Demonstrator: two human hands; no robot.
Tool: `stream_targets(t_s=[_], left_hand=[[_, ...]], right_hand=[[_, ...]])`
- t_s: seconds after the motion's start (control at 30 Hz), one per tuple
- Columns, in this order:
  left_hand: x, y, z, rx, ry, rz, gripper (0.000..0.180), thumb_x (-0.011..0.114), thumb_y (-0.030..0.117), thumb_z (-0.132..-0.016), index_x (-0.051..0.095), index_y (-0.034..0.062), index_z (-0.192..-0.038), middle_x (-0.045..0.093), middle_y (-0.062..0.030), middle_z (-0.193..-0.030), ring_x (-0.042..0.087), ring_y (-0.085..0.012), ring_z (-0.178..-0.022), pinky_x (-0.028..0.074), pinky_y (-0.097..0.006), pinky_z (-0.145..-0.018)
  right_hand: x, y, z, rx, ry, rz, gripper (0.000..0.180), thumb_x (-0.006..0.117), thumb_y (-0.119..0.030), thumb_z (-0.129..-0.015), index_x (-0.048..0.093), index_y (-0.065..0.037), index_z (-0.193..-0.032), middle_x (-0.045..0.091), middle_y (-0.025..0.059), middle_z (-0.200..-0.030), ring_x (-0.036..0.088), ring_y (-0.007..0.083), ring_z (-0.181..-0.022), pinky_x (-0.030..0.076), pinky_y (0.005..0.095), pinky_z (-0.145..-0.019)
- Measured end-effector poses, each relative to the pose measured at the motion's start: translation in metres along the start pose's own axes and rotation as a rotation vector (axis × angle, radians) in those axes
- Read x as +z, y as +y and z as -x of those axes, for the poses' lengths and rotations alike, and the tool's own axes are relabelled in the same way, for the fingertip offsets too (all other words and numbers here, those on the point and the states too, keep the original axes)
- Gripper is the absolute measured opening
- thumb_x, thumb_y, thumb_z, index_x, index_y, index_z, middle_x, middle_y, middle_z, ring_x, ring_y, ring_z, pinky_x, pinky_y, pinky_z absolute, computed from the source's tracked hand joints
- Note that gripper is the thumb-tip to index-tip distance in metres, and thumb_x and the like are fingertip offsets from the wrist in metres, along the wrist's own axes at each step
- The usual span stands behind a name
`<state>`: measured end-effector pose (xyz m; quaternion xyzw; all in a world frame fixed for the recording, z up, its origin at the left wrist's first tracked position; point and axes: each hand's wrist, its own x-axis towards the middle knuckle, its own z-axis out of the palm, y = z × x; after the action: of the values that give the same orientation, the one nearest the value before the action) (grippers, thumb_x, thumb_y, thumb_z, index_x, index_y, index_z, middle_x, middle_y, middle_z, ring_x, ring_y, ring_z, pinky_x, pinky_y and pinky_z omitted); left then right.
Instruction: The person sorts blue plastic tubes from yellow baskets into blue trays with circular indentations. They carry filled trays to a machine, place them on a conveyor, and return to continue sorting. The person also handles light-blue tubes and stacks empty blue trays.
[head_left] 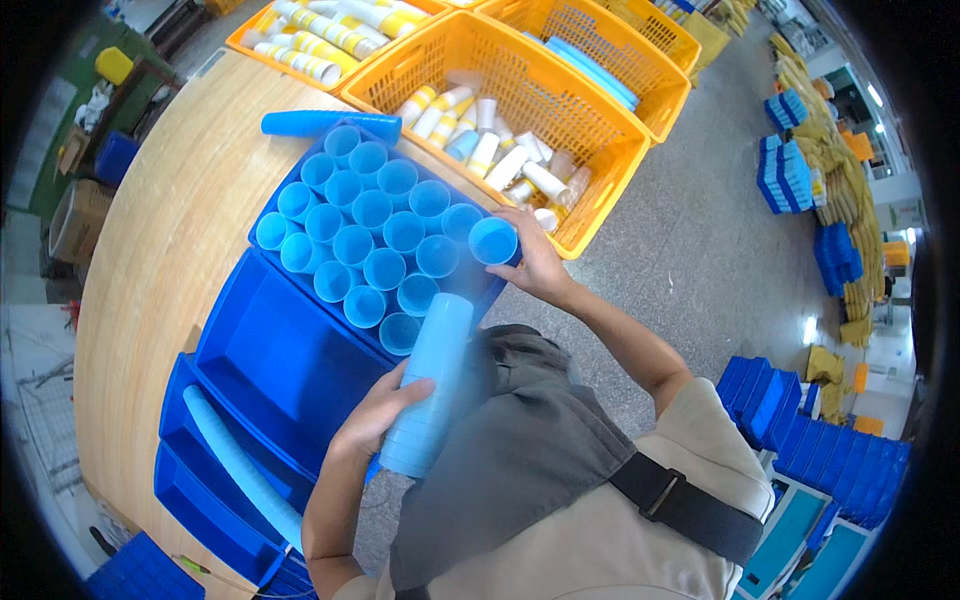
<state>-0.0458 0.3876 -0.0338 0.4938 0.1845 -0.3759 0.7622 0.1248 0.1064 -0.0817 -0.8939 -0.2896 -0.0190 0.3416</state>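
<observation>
My left hand is closed around a stack of nested light blue cups, tilted in front of my apron. At the far right corner of a blue bin, my right hand grips a single blue cup by its side, mouth up. Rows of blue cups stand upright and close together in that bin, mouths facing up. Whether the gripped cup touches the bin's bottom cannot be seen.
Nearer on the wooden table is a bare-bottomed blue bin, then another holding a long curved cup stack. A blue stack lies at the filled bin's far edge. Yellow crates with white-and-yellow cups stand beyond.
</observation>
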Motion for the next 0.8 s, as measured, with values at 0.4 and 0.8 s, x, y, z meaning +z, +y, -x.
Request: stream_targets(t_s=[0.4, 0.8], left_hand=[[0.011, 0.026, 0.047, 0.024, -0.065, -0.239, 0.087, 0.077, 0.036, -0.076, 0.042, -0.0041, -0.144, 0.055, -0.0182, -0.132, 0.052, -0.0250, -0.120, 0.038, -0.035, -0.105], [0.020, -0.003, 0.054, 0.112, -0.012, -0.188, 0.100, 0.080, 0.042, -0.071, 0.037, -0.0053, -0.147, 0.051, -0.0206, -0.138, 0.050, -0.0270, -0.126, 0.035, -0.035, -0.110]], right_hand=[[-0.031, -0.093, -0.002, -0.203, -0.496, 0.359, 0.043, 0.056, -0.014, -0.088, 0.058, -0.011, -0.130, 0.060, 0.0074, -0.134, 0.055, 0.0227, -0.126, 0.040, 0.0454, -0.099], [0.017, -0.119, 0.045, -0.858, -0.196, 0.184, 0.039, 0.061, -0.017, -0.088, 0.062, -0.010, -0.126, 0.065, 0.0099, -0.123, 0.061, 0.0207, -0.117, 0.046, 0.0381, -0.088]])
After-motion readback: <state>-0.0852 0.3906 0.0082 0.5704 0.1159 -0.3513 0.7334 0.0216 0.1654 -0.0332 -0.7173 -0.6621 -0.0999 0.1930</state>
